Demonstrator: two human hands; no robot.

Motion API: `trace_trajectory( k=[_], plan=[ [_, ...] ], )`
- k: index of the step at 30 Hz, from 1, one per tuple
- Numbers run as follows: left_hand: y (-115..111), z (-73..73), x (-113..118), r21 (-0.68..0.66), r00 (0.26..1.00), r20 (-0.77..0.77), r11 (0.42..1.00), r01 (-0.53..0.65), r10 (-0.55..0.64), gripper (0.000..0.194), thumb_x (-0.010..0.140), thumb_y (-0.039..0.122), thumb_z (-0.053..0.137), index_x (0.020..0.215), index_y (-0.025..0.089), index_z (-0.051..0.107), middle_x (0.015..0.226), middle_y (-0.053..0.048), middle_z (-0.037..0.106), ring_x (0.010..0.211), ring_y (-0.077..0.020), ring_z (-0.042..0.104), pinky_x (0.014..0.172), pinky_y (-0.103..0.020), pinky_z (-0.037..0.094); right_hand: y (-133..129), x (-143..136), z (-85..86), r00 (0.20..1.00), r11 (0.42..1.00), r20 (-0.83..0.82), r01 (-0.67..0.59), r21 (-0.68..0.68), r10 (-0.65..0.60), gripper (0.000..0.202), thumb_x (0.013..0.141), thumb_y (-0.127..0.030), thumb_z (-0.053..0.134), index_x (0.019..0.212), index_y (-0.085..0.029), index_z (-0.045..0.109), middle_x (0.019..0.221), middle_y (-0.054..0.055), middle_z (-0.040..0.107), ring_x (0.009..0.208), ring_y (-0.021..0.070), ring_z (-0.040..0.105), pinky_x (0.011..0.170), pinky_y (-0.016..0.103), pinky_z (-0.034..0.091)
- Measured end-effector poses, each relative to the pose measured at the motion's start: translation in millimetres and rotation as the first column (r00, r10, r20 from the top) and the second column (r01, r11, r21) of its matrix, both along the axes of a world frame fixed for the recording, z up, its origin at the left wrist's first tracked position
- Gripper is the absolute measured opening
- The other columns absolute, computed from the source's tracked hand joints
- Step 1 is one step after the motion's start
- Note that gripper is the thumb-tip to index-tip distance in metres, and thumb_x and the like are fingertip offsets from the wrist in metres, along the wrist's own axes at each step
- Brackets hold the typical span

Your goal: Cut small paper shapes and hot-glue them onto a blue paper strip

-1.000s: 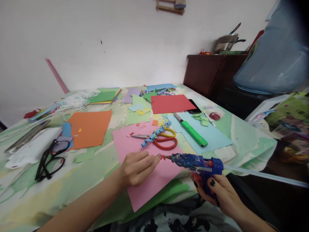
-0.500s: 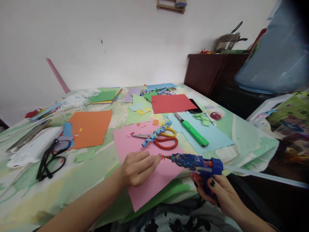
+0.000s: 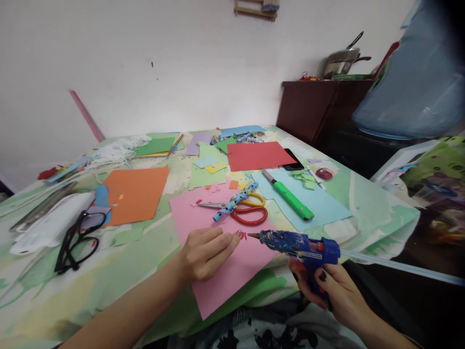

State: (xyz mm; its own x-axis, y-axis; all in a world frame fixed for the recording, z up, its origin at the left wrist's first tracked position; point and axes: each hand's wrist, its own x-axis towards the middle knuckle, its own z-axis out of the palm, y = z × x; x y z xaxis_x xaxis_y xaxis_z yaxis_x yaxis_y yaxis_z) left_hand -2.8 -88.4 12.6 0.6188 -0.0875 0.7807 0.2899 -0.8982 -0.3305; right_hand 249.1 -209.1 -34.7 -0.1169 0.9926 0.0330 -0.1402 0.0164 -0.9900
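Observation:
My left hand [image 3: 210, 254] pinches a tiny red paper piece [image 3: 243, 236] between thumb and fingertips, above a pink sheet [image 3: 221, 291]. My right hand [image 3: 327, 286] is wrapped round the handle of a blue glue gun [image 3: 296, 244], whose nozzle points left at the red piece, a small gap apart from it. A long clear glue stick [image 3: 395, 265] sticks out of the gun's back. Just beyond my hands lie scissors [image 3: 250, 215] with red and yellow handles, a rolled blue dotted paper tube [image 3: 232, 203] resting across them.
A green utility knife [image 3: 292, 199] lies on light blue paper [image 3: 327, 208]. Red paper [image 3: 259, 156], a phone [image 3: 292, 159] and paper scraps are farther back. At left are orange paper [image 3: 140, 194], black glasses [image 3: 78, 242] and white string [image 3: 116, 150]. A large water bottle [image 3: 410, 87] stands at right.
The glue gun in my right hand has drawn back slightly to the right, so its nozzle is now apart from the red piece. My left hand has shifted slightly left.

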Motion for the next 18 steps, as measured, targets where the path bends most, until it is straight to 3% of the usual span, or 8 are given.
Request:
trace_trajectory(
  k=[18],
  plan=[
    [-6,10.1,3,-0.021,0.998,-0.048,0.999,-0.031,0.03,0.016,0.079,0.001,0.058,0.094,0.007,0.058,0.064,-0.003,0.061,0.053,-0.0103,0.051,0.043,-0.025,0.036,3,-7,10.9,0.999,0.999,0.025,-0.036,0.015,0.035,0.045,0.084,-0.056,0.049,0.088,-0.012,0.057,0.05,-0.004,0.039,0.039,0.0047,0.024,0.042,0.022,0.019]
  ],
)
